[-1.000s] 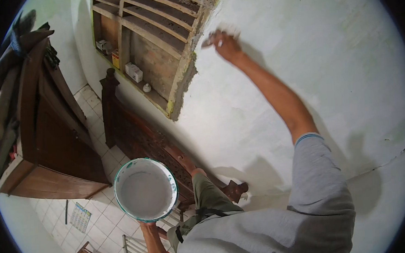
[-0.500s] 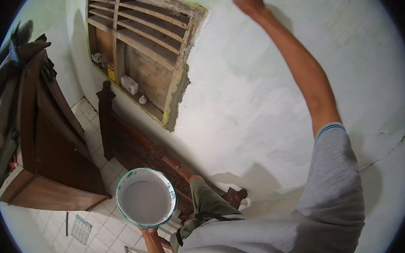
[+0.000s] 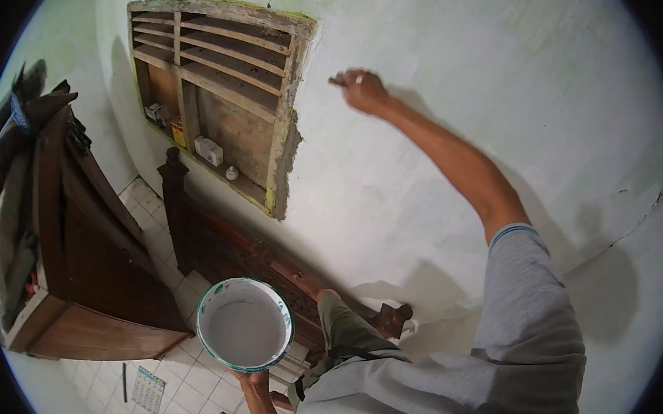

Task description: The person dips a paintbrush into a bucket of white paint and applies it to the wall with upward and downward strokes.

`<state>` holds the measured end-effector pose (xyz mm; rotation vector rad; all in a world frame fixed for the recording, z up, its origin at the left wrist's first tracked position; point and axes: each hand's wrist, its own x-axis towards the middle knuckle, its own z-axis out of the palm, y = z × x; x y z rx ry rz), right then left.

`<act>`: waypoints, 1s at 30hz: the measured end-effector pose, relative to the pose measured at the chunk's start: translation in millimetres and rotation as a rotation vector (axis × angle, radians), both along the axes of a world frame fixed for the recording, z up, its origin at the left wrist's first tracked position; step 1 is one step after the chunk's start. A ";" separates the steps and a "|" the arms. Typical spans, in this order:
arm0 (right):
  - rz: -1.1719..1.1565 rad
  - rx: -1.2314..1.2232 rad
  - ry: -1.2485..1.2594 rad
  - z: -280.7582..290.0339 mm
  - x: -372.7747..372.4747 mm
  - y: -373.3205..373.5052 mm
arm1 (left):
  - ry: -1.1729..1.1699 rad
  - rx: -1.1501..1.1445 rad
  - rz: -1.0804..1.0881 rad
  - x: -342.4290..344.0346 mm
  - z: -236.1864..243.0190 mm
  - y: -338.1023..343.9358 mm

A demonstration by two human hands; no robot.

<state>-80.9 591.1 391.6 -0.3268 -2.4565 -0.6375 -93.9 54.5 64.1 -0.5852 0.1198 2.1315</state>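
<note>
Overlapping the left hand [image 3: 252,378], the bucket [image 3: 210,309] hides most fingers.

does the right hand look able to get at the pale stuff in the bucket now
Probably yes, if drawn back: the right hand is up by the wall, away from the bucket, but the left hand holds it mouth-up and nothing visible covers the pale contents.

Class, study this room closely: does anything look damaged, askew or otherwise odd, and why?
Yes. Beside the wooden frame, on its lower right, rough grey plaster ends raggedly against the paler wall. At the far right, a dark, jagged crack slants across the wall, breaking its surface.
</note>
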 end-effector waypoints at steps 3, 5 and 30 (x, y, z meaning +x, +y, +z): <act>-0.318 0.180 0.094 89.3 6.2 -2.9 | -0.018 -0.042 0.020 3.4 15.0 -0.1; -0.215 0.351 0.302 148.5 27.8 -5.0 | 0.004 -0.045 -0.010 5.2 17.3 3.5; 0.075 0.390 0.354 57.6 113.0 -84.6 | -0.001 -0.044 -0.082 8.0 -5.6 7.9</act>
